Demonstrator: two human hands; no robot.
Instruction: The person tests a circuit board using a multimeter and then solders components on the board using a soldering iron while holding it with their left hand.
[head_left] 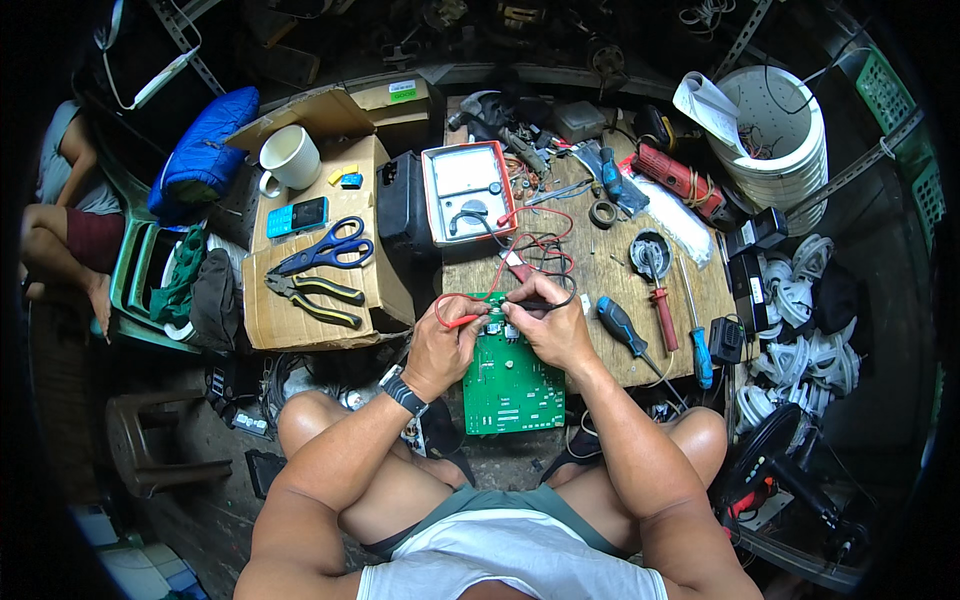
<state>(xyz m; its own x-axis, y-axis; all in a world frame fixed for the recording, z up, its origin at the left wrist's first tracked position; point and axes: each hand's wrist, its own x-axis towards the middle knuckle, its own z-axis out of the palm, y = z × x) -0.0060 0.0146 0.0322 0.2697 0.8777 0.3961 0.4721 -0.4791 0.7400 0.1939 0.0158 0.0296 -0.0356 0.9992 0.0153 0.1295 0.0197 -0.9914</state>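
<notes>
My left hand (443,347) is closed on a red test probe (462,321), and my right hand (552,328) pinches a black test probe (535,304). Both sets of fingertips meet at the far edge of a green circuit board (515,385), over its small components. The probe tips are hidden by my fingers. The near part of the board juts past the table's front edge, over my lap. Red and black leads (545,243) loop back toward a red-rimmed box with a white face (467,195), which looks like a meter.
On the wooden table (610,265) lie a blue screwdriver (622,326), a soldering iron (660,310), a tape roll (603,213) and a red power tool (680,185). Left, a cardboard box (370,270) bears pliers (315,300), scissors (325,248), a phone (297,216) and a mug (290,158). Another person (70,190) sits far left.
</notes>
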